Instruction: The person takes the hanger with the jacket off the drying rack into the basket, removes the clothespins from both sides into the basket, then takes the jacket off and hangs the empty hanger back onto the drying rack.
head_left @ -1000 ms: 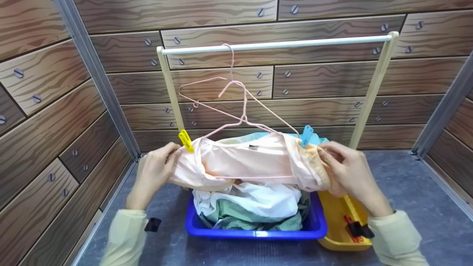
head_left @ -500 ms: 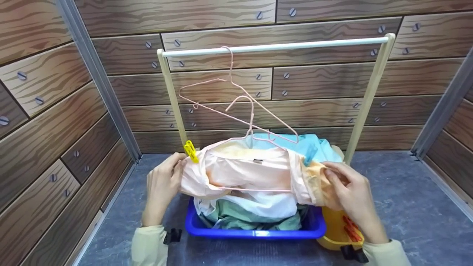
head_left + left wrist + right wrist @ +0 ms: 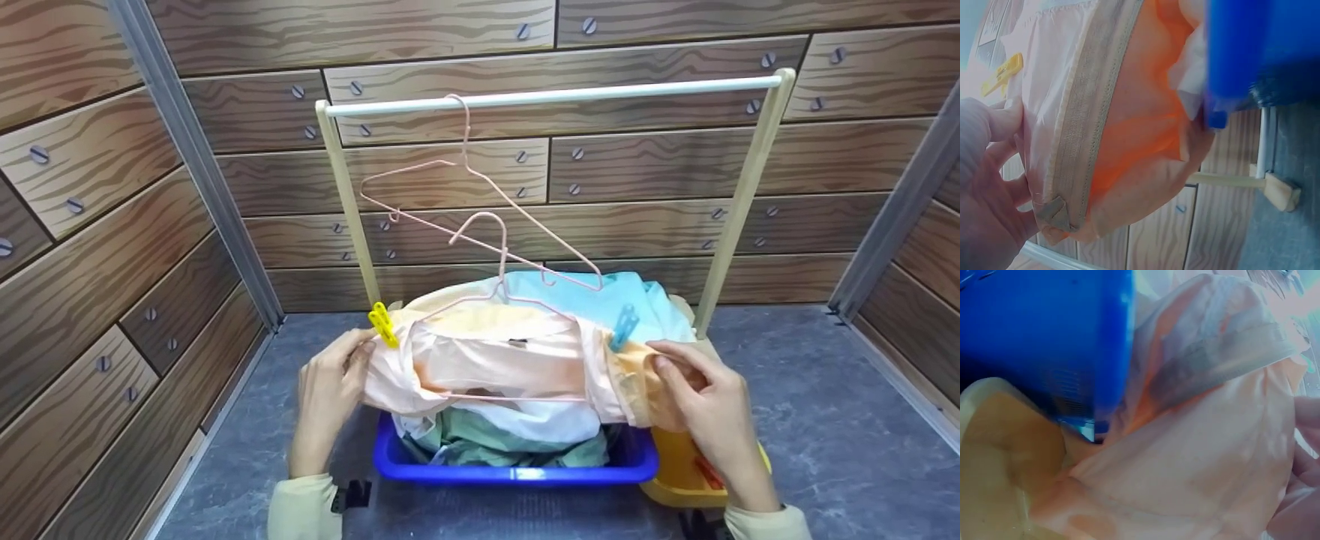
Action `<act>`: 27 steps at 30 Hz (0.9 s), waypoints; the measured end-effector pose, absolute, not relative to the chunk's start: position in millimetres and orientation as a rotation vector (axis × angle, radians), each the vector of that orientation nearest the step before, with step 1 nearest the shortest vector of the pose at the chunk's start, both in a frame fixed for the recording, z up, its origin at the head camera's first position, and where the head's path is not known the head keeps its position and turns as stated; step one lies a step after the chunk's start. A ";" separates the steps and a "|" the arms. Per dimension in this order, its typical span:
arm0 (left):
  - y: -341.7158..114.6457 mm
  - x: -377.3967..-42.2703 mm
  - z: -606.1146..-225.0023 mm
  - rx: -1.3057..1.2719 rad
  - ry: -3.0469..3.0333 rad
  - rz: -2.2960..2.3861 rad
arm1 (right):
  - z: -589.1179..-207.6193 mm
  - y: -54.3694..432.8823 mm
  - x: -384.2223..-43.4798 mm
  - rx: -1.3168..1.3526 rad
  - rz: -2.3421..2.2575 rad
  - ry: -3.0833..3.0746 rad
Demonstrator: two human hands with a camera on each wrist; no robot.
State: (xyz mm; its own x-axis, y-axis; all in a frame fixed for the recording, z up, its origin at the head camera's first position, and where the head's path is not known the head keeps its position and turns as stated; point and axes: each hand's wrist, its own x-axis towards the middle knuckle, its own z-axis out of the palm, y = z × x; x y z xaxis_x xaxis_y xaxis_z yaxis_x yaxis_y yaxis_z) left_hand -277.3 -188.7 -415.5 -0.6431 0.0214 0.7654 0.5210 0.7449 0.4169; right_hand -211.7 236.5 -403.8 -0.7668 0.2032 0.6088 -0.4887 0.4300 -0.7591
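Note:
A pale pink and peach garment (image 3: 495, 364) hangs on a pink wire hanger (image 3: 501, 281) above the blue basket. A yellow clothespin (image 3: 383, 325) clips its left shoulder, and a blue clothespin (image 3: 624, 327) its right one. My left hand (image 3: 330, 394) pinches the left side of the cloth just below the yellow clothespin. On the other side my right hand (image 3: 709, 409) pinches the peach cloth between thumb and fingers. A trimmed edge band (image 3: 1086, 112) runs down the garment in the left wrist view. In the right wrist view my fingers (image 3: 1306, 433) show only at the edge.
A second pink hanger (image 3: 525, 206) hangs from the rack's white bar (image 3: 555, 96). The blue basket (image 3: 517, 474) holds white and green cloth. Beside it stands a yellow tray (image 3: 667, 491) with red clothespins, partly behind my right arm. Light blue cloth (image 3: 637, 300) lies behind the garment.
Both hands have lowered the garment and its hanger toward the basket, drawing it away from the hanger on the bar. More of the light blue cloth behind shows now.

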 end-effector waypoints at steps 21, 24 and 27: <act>-182.0 -271.8 -426.4 -0.430 -2.098 -0.905 | -395.7 213.7 -214.1 0.459 1.504 -2.020; -183.6 -270.5 -425.9 -0.426 -2.089 -0.892 | -396.0 211.3 -215.9 0.510 1.506 -1.997; -184.7 -269.1 -426.2 -0.425 -2.087 -0.888 | -396.4 216.9 -216.9 0.519 1.455 -2.007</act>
State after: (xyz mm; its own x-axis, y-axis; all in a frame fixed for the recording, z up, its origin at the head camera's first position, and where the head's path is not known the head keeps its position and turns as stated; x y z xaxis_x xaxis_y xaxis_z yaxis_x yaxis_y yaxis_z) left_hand -269.1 -184.7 -426.2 -0.6151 -0.0067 0.7884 0.5636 0.6955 0.4456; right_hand -216.9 216.9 -396.4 -0.7441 0.0328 0.6673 -0.6241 0.3225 -0.7117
